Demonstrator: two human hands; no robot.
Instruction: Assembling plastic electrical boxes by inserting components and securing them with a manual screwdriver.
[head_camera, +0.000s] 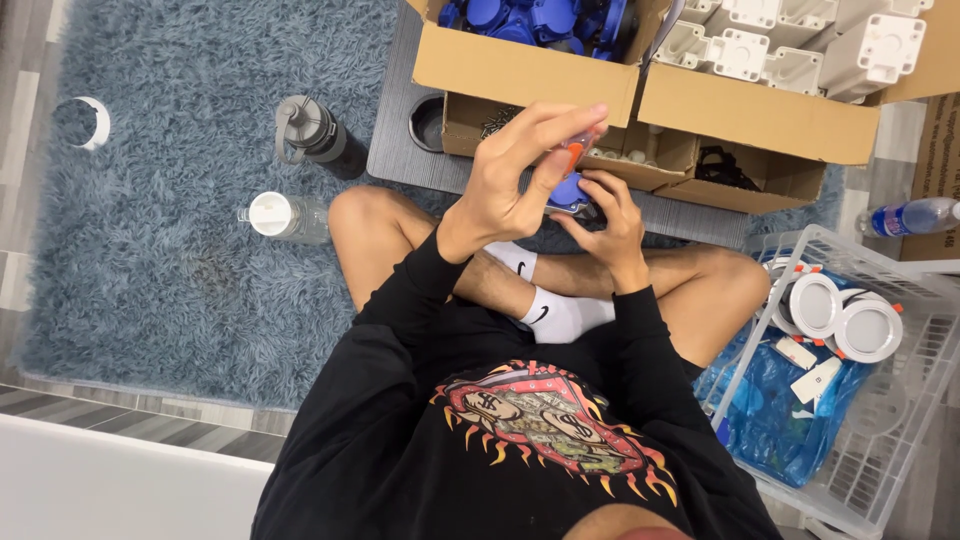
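I sit cross-legged on a blue shag rug (180, 170). My left hand (515, 175) is raised over my lap, its fingers closed around a slim tool with an orange handle (573, 152). My right hand (605, 215) holds a small blue plastic part (566, 193) just below the tool's tip. The two hands touch around the part, and most of it is hidden by my fingers.
Open cardboard boxes stand ahead: one with blue parts (530, 20), one with white plastic housings (800, 45), lower ones with small items (700, 160). Two bottles (315, 130) (285, 215) lie on the rug. A white wire basket (880, 330) with round white fittings stands at my right.
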